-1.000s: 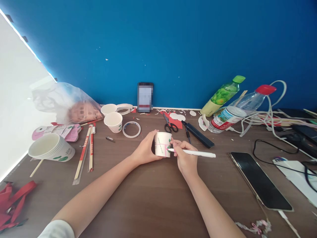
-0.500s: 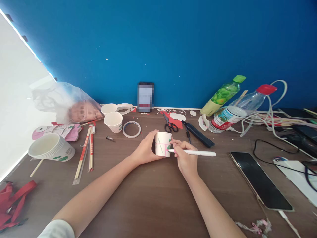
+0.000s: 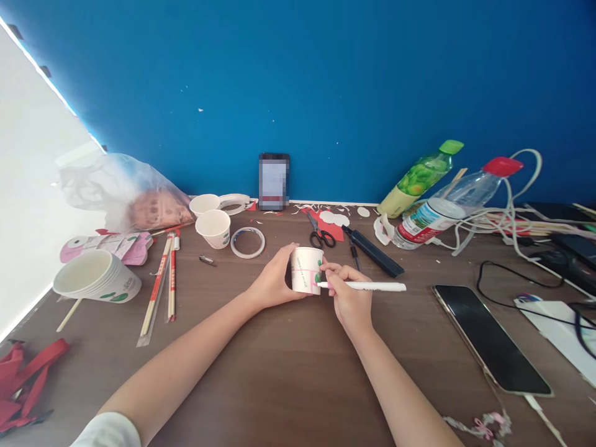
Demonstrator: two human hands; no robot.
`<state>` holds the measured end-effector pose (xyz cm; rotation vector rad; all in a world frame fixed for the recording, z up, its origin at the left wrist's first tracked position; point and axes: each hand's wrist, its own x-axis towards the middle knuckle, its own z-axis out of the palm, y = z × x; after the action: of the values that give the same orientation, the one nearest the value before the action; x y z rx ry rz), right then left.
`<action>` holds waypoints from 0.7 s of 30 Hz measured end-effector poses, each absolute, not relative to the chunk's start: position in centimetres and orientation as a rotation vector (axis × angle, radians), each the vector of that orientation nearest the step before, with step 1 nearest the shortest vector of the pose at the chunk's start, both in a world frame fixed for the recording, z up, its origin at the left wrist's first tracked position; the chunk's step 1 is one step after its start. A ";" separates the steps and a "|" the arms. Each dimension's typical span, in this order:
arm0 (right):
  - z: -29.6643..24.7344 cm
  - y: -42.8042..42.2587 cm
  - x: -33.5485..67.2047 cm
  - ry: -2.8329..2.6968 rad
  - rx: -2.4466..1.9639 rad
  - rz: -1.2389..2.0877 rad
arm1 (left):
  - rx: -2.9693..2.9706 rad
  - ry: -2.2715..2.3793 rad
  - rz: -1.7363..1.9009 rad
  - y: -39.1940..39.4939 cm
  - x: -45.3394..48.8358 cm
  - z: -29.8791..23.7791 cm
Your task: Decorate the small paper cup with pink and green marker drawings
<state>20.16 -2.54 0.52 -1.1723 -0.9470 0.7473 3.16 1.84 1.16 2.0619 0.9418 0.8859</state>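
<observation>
A small white paper cup (image 3: pixel 305 270) with pink marks and green print stands upright on the brown table (image 3: pixel 288 379). My left hand (image 3: pixel 274 280) is wrapped round its left side. My right hand (image 3: pixel 349 298) pinches a white pen (image 3: pixel 367 286) that lies nearly level, its tip touching the cup's right wall. Black-handled scissors (image 3: pixel 319 236) and a roll of clear tape (image 3: pixel 247 242) lie just behind the cup.
Left: a stack of paper cups on its side (image 3: pixel 95 276), chopsticks (image 3: pixel 162 279), two upright cups (image 3: pixel 214 228), a plastic bag (image 3: pixel 125 195). Right: two bottles lying down (image 3: pixel 435 211), cables (image 3: pixel 507 217), a phone (image 3: pixel 488 338). Another phone (image 3: pixel 273 181) leans on the blue wall.
Almost nothing: the pen's far end has risen slightly, so it lies more level. Both hands stay at the cup.
</observation>
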 end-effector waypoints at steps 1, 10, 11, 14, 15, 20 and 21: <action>0.5 -2.5 20.2 -0.947 -1.170 0.745 | 2.060 0.943 0.884 1.8 3.2 1.2; 0.4 -2.5 20.2 -0.954 -1.186 0.741 | 2.052 0.940 0.884 1.8 3.2 1.3; 0.4 -2.5 20.2 -0.956 -1.186 0.743 | 2.053 0.941 0.882 1.8 3.2 1.3; 0.4 -2.6 20.2 -0.963 -1.187 0.752 | 2.049 0.943 0.882 1.8 3.2 1.2; 0.4 -2.6 20.3 -0.965 -1.187 0.755 | 2.049 0.942 0.885 1.8 3.2 1.2; 0.5 -2.6 20.3 -0.976 -1.177 0.771 | 2.050 0.935 0.888 1.8 3.2 1.2; 0.6 -2.6 20.3 -0.978 -1.172 0.776 | 2.050 0.935 0.888 1.8 3.2 1.2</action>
<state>20.30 -2.63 0.56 -1.1721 -0.9784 0.7764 3.16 1.81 1.23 2.0499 0.9348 0.8878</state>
